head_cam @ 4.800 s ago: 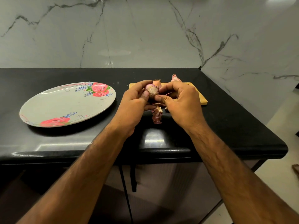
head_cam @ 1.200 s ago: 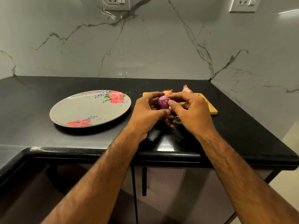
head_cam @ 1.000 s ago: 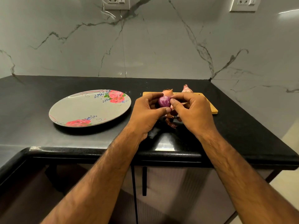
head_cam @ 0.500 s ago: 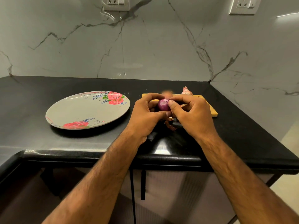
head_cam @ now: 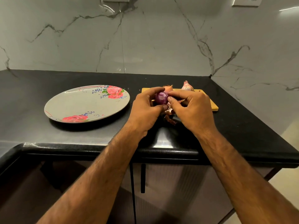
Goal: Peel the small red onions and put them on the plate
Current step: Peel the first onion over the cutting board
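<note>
**Both hands on one peeled onion**

The left hand (head_cam: 145,109) and right hand (head_cam: 192,109) curl round a purple onion (head_cam: 161,98), pinching it over the board (head_cam: 213,106). On the board behind sit two unpeeled ones: a brown onion (head_cam: 168,88) and a pink onion (head_cam: 187,86). One plate (head_cam: 77,102) lies left. Peel scraps (head_cam: 169,119) lie beneath.

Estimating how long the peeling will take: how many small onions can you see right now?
3. A peeled onion held by the left hand and right hand; a brownish onion and a pinkish onion behind them on the cutting board. Hands may hide more.
</note>
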